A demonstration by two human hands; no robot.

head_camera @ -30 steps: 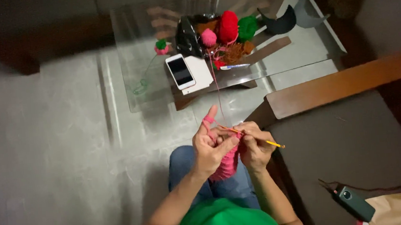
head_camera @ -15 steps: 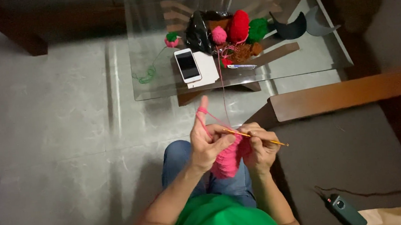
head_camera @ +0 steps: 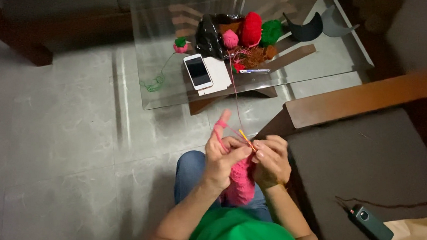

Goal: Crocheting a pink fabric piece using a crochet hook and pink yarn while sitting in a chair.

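Grey floor tiles fill the left of the view, with a glass tabletop [head_camera: 319, 62] ahead and a dark seat with a wooden arm at the right. Over the lap, the left hand [head_camera: 223, 157] pinches the top edge of the pink piece [head_camera: 240, 183] between thumb and fingers, its forefinger raised with the yarn [head_camera: 232, 91] looped over it. The right hand [head_camera: 271, 161] is closed around the hook [head_camera: 245, 138], fingers curled tight; only the yellow tip end shows, so I cannot tell how much shaft lies inside the grip.

The hook's long axis runs slantwise, its tip pointing up and left, away from the body, toward the raised forefinger. The pink piece hangs downward from both hands, its length running toward the knees.

To work the stitch well, I judge the forefinger should keep the strand lightly taut so the hook catches it cleanly, while the pinch stays just beside the working loop to steady it.

The yarn rises from the hands to the tabletop's near edge, where a pink ball [head_camera: 230, 38], a red ball [head_camera: 251, 28] and a green ball [head_camera: 270, 31] sit beside a black bag [head_camera: 210, 35]. A phone [head_camera: 198, 72] lies near the middle of that edge.
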